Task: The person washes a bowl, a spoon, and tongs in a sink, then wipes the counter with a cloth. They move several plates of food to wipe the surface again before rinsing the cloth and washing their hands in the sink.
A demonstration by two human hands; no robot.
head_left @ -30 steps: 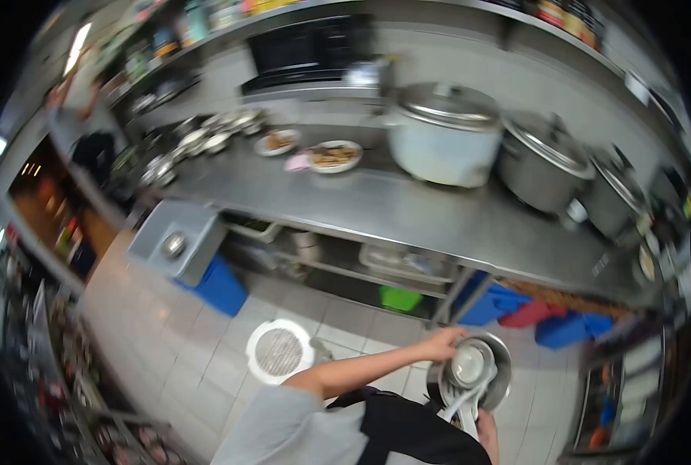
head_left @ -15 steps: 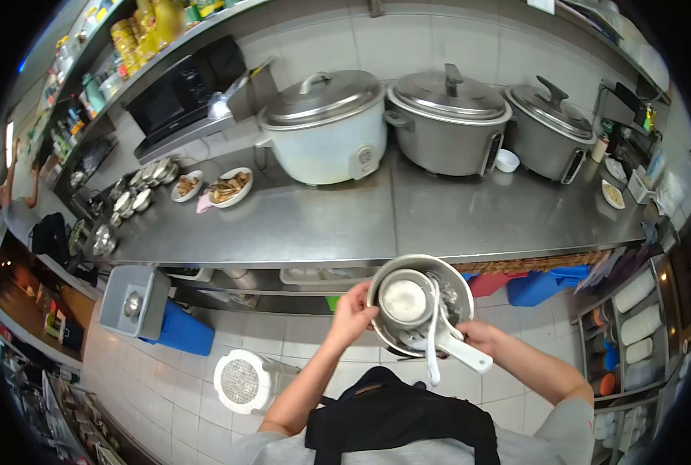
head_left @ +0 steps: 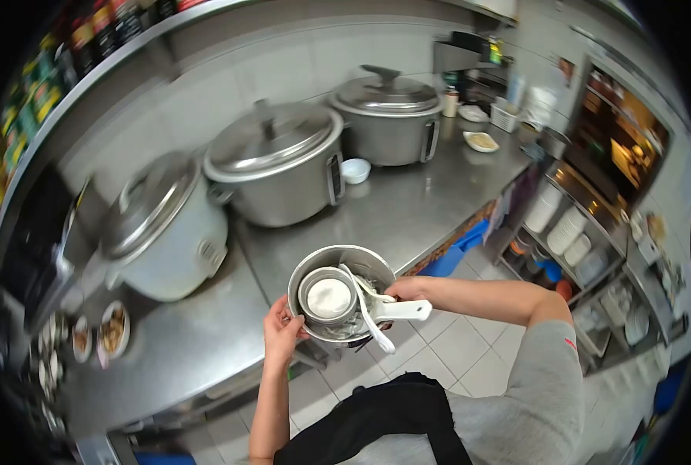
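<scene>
In front of my body I carry a round metal pot (head_left: 365,260) with both hands. My left hand (head_left: 285,332) grips its left side, thumb up at the rim. My right hand (head_left: 407,290) is closed on the right side, its fingers partly hidden by the pot. Inside sits a smaller metal container (head_left: 308,279) with something white (head_left: 330,297) in it. A white handle (head_left: 404,311) with a hole at its end sticks out over the right rim. Beside it, a curved white spoon handle (head_left: 376,333) hangs over the front rim.
Three large rice cookers, one pale (head_left: 179,260), one grey (head_left: 283,186) and a smaller grey one (head_left: 388,128), line the steel counter (head_left: 431,186). A white bowl (head_left: 355,170) and a dish of food (head_left: 481,142) stand there too. A shelf rack (head_left: 566,232) is at right.
My view has turned to the right, so the cookers now appear further left and the rack and a lit opening show at right. The pot stays in both hands.
</scene>
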